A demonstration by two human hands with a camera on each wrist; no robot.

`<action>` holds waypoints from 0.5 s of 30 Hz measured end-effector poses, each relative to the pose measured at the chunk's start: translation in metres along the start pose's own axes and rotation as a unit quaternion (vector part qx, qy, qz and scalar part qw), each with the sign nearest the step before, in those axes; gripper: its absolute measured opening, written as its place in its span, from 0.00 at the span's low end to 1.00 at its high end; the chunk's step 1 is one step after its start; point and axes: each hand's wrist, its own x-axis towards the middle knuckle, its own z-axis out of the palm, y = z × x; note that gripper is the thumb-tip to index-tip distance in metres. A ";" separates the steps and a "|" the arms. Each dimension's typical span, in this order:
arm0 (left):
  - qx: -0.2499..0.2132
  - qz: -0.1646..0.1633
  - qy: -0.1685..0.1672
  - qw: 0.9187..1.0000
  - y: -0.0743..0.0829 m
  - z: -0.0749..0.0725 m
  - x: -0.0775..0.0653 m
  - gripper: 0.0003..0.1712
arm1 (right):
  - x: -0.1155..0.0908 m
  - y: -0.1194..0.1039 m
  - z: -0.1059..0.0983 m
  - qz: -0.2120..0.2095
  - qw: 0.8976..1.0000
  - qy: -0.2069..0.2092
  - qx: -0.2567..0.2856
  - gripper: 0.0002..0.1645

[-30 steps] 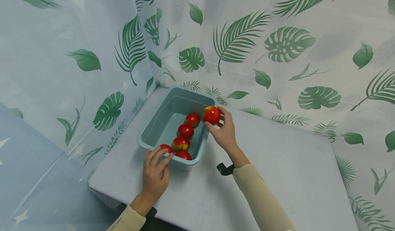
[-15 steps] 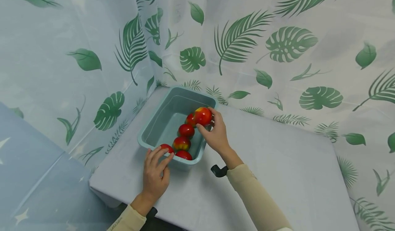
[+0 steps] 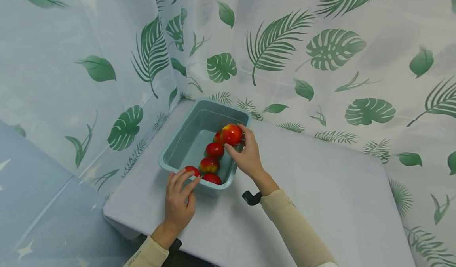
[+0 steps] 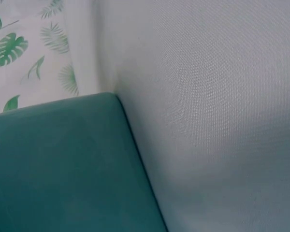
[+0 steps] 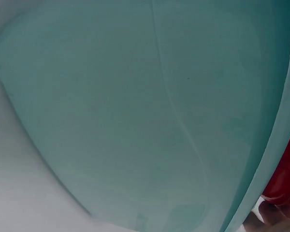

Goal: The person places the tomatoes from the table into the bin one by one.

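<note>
Over the right side of a blue-green plastic basin [image 3: 192, 140], my right hand [image 3: 249, 156] holds a red apple with yellow patches [image 3: 231, 135] between thumb and fingers. The apple partly covers another apple [image 3: 217, 137] below it. In the right wrist view, the red apple [image 5: 286, 176] and fingertips [image 5: 275, 212] show past the rim at the lower right. My left hand [image 3: 179, 203] rests at the basin's near rim, fingers loosely spread, fingertips overlapping an apple [image 3: 192, 170] in the near corner. More apples, such as a red apple [image 3: 215, 150], lie in a row inside.
The basin stands on a table with a white cloth [image 3: 320, 195], near the back left corner. Leaf-printed curtains [image 3: 278, 61] hang behind and to the left. In the left wrist view, the basin's outer wall [image 4: 63, 169] stands beside the cloth.
My right hand has moved left with its apple, from the basin's right rim to inside over the row of apples. The left hand has stayed in place.
</note>
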 end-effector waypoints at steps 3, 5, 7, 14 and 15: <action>0.000 -0.002 -0.001 1.000 0.001 0.000 0.000 0.23 | -0.002 0.001 -0.002 0.003 1.000 -0.001 -0.008 0.44; 0.000 -0.002 0.000 1.000 0.001 0.000 0.000 0.22 | -0.004 0.002 -0.002 0.007 1.000 -0.004 -0.015 0.45; 0.000 0.000 0.001 1.000 0.001 0.000 0.000 0.22 | -0.005 0.003 -0.003 0.011 1.000 -0.006 -0.023 0.45; 0.000 0.000 0.001 1.000 0.001 0.000 0.000 0.22 | -0.008 0.005 -0.005 0.002 1.000 -0.004 -0.023 0.41; 0.000 -0.001 0.001 1.000 0.001 0.000 0.000 0.22 | -0.009 0.005 -0.006 0.002 1.000 -0.003 -0.022 0.41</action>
